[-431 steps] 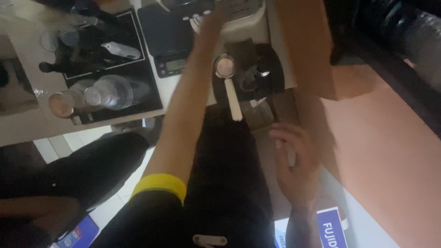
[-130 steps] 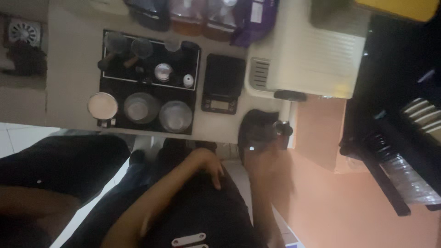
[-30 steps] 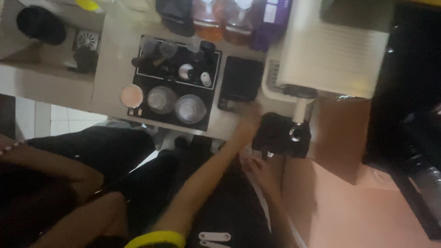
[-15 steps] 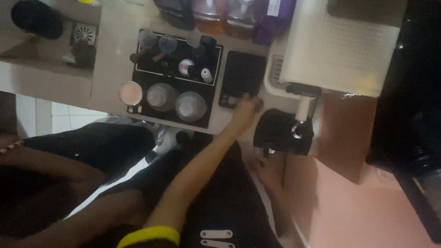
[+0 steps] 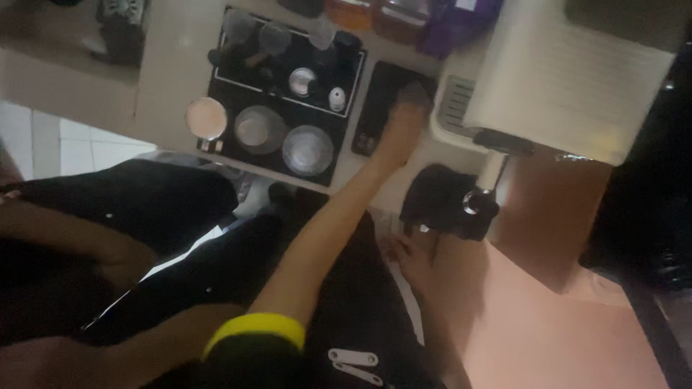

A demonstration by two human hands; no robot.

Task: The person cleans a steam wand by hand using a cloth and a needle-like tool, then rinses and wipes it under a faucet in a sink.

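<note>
The flat black rectangular digital scale [image 5: 386, 104] lies on the pale counter between the black tray and the cream espresso machine [image 5: 577, 79]. The left hand [image 5: 404, 126] rests on the scale's right part, the arm with its yellow wristband [image 5: 256, 331] stretched out to it; the blur hides the fingers, so I cannot tell whether they are spread, curled or closed on anything. The right hand [image 5: 414, 256] lies lower, fingers loosely apart, just beside the dark portafilter head [image 5: 450, 205], whose pale handle [image 5: 492, 173] runs up to the machine; it seems to clasp nothing.

The step in hand looks like work at the scale, pressing or placing on it. A next move would call for a steady, light touch on the scale and a firm hold of the portafilter.

To the left, the black rectangular tray [image 5: 281, 108] bears three round metal cups [image 5: 308, 150] and smaller dark tools. Coloured containers [image 5: 404, 14] stand along the top edge. Another person's dark clothing [image 5: 108, 216] fills the lower left.
</note>
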